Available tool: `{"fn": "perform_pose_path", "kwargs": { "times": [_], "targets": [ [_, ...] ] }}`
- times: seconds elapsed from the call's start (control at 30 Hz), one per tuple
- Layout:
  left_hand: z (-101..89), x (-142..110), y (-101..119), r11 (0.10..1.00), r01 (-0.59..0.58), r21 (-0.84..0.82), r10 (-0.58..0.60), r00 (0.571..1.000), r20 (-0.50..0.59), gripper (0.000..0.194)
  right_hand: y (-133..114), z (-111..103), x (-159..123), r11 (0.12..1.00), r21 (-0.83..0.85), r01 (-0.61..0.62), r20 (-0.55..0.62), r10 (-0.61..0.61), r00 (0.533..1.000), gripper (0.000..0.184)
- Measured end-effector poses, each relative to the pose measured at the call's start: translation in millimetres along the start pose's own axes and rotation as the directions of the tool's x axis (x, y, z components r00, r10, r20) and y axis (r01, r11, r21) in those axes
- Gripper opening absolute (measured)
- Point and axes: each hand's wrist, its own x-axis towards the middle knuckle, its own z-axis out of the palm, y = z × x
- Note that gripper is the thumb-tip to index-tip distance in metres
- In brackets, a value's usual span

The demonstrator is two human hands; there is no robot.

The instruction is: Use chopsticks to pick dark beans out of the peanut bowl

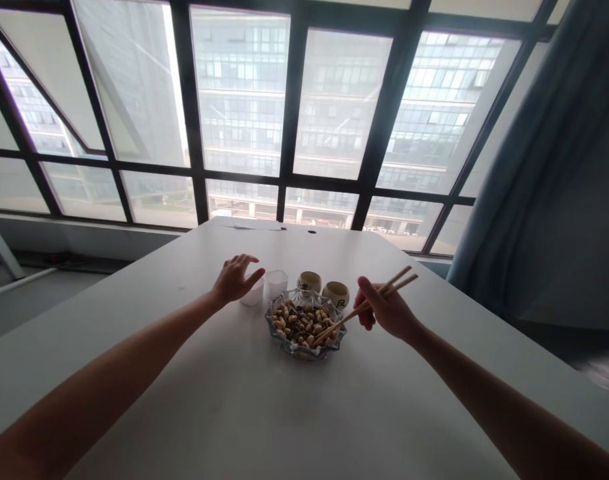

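Nuts (308, 317) and seeds (299, 329) in a glass bowl (304, 352) — pale cups (276, 284), printed cups (310, 283) behind it; right hand (384, 312), to its right, grips chopsticks (403, 279); left hand (236, 277), to its left, unclasped.

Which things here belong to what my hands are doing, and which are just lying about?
In the job:
- chopsticks in your right hand
- nuts
- glass bowl
- probably the white cups and beige cups

Just around:
- flat white sheet at the far end
- curtain

Chopsticks (346, 318) in a bowl (305, 353) of nuts (304, 321)

The right hand (385, 311) grips them; the left hand (237, 279) hovers by two white cups (276, 287). Two lettered cups (310, 283) stand behind the bowl.
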Motion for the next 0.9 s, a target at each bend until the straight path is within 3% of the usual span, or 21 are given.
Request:
{"fn": "perform_pose_path", "kwargs": {
  "times": [0.13,0.3,0.5,0.77,0.9],
  "targets": [
    [10.4,3.1,-10.3,0.995,0.028,-0.098,-0.025,0.999,0.029,0.048,5.6,15.2,29.2,1.0,-0.009,0.027,0.034,-0.027,0.999,0.068],
    [13.8,-7.0,-14.7,0.984,0.057,-0.172,-0.057,0.998,0.002,0.049,25.6,15.9,41.3,0.993,0.047,0.111,-0.092,-0.106,0.99,0.064],
    [18.6,-33.5,-21.9,0.97,0.15,-0.19,-0.151,0.989,0.009,0.057,32.7,2.3,19.2,0.99,0.031,0.139,-0.073,-0.136,0.988,0.058],
    [22.7,-38.1,-18.3,0.928,0.243,-0.283,-0.23,0.97,0.077,0.068,30.1,-5.1,-9.2,0.955,-0.135,0.265,0.138,-0.247,0.959,0.052],
    [20.2,-40.0,-15.7,0.927,0.282,-0.249,-0.257,0.958,0.129,0.077,37.0,0.1,-13.7,0.932,-0.169,0.321,0.164,-0.294,0.942,0.052]
  ]
}}
